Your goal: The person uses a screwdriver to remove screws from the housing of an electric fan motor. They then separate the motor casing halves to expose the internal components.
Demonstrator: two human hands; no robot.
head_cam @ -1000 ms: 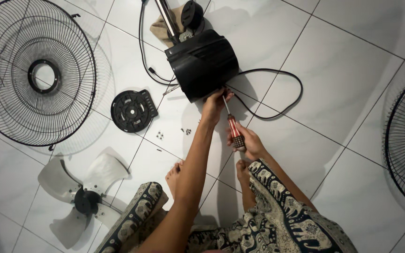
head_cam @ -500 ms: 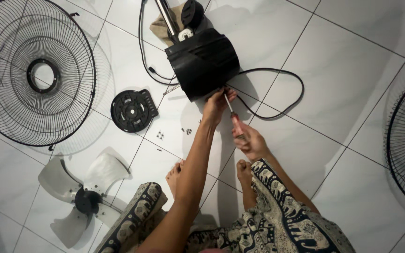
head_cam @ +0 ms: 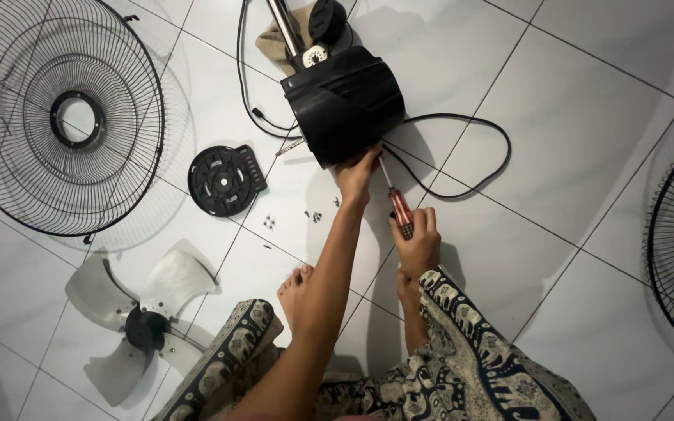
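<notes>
My left hand [head_cam: 355,178] presses its fingers against the lower edge of the black fan motor housing [head_cam: 345,104] lying on the white tiled floor [head_cam: 571,117], while my right hand [head_cam: 417,243] grips the red-handled screwdriver [head_cam: 396,200], tip at that edge.

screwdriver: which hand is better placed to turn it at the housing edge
Right. The right hand already grips the screwdriver by its red handle, with the shaft pointing at the lower edge of the black housing. The left hand rests on that edge, probably steadying it.
</notes>
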